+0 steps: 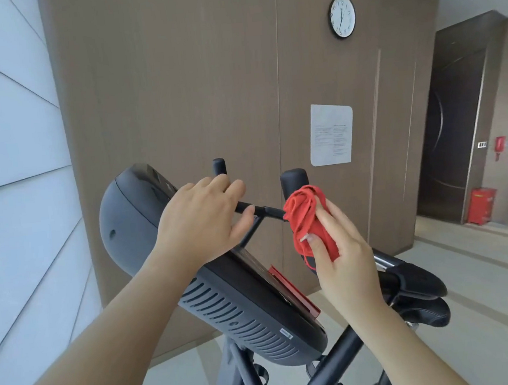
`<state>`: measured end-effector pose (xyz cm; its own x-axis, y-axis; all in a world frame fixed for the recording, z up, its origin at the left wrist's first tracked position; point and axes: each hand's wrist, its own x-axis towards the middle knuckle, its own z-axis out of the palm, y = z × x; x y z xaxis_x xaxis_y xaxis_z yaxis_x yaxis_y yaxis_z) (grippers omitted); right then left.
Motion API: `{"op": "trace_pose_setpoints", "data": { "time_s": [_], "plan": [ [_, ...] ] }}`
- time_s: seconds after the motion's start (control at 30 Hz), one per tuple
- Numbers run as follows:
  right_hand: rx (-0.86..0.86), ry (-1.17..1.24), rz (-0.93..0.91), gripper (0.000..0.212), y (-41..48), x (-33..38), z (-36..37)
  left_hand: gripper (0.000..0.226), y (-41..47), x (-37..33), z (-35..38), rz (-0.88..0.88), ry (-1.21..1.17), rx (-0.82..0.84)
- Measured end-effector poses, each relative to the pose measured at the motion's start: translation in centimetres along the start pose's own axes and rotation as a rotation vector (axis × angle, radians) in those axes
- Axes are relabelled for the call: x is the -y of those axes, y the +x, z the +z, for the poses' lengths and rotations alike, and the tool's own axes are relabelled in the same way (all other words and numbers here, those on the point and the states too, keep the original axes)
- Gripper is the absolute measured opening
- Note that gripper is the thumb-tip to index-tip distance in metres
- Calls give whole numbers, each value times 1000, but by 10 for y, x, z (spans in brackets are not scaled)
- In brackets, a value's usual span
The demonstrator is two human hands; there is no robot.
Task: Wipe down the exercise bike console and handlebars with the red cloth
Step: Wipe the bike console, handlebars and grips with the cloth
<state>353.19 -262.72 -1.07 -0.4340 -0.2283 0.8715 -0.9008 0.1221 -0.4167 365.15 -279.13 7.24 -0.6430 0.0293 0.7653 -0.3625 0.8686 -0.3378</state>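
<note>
The floor (pixel 484 320) is pale grey and smooth, and it runs from under the bike (pixel 244 311) out to the right. On the right side, darker stripes (pixel 495 267) cross it at a slant. The bike's dark frame tubes slope down toward the floor at the bottom edge, but where they meet it is out of view. Far right, a red box (pixel 482 210) stands on the floor, close against the wall beside a dark door (pixel 451 134).

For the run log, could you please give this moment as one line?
phase: wiping handlebars | left hand: holds handlebars | right hand: grips red cloth around handlebars
</note>
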Motion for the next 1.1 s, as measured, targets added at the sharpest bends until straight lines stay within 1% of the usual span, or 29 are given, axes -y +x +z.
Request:
{"op": "trace_pose_setpoints", "data": {
  "time_s": [0.13, 0.27, 0.33, 0.43, 0.53, 0.57, 0.63, 0.67, 0.73, 0.8, 0.9, 0.97, 1.1],
  "plan": [
    [120, -29, -73, 59, -5, -4, -10, 49, 1, 0, -2, 0, 4, 6],
    [207, -118, -143, 57, -5, -3, -12, 48, 1, -1, -3, 0, 0, 9],
    [221, -79, -135, 52, -8, -3, -11, 48, 1, -1, -4, -3, 0, 13],
    [153, 133, -60, 37, -11, -2, -9, 48, 1, -1, -4, 1, -5, 15],
    [65, 339, 52, 29, -10, 3, -7, 49, 1, -1, -3, 4, -22, 12],
    [25, 361, 79, 25, -9, 4, -5, 49, 1, -1, -3, 3, -24, 12],
    [-69, 327, 111, 11, -7, 5, 0, 49, 1, -1, -3, -1, -24, 15],
    [-86, 313, 131, 16, -6, 4, 3, 49, 0, -1, -3, -3, -25, 16],
    [-51, 328, 196, 40, -7, 5, 7, 48, 0, 0, -3, -3, -25, 10],
    [5, 196, 199, 51, -9, 4, 13, 47, 0, 0, -3, 5, -23, 5],
    [17, -79, 151, 60, -13, 6, 21, 46, 0, 0, -4, 12, -30, -6],
    [-20, -135, 152, 61, -16, 11, 23, 47, 0, 0, -4, 6, -37, -8],
    [-84, -198, 67, 57, -10, 16, 28, 49, 1, 0, -3, -1, -34, -11]
  ]
}}
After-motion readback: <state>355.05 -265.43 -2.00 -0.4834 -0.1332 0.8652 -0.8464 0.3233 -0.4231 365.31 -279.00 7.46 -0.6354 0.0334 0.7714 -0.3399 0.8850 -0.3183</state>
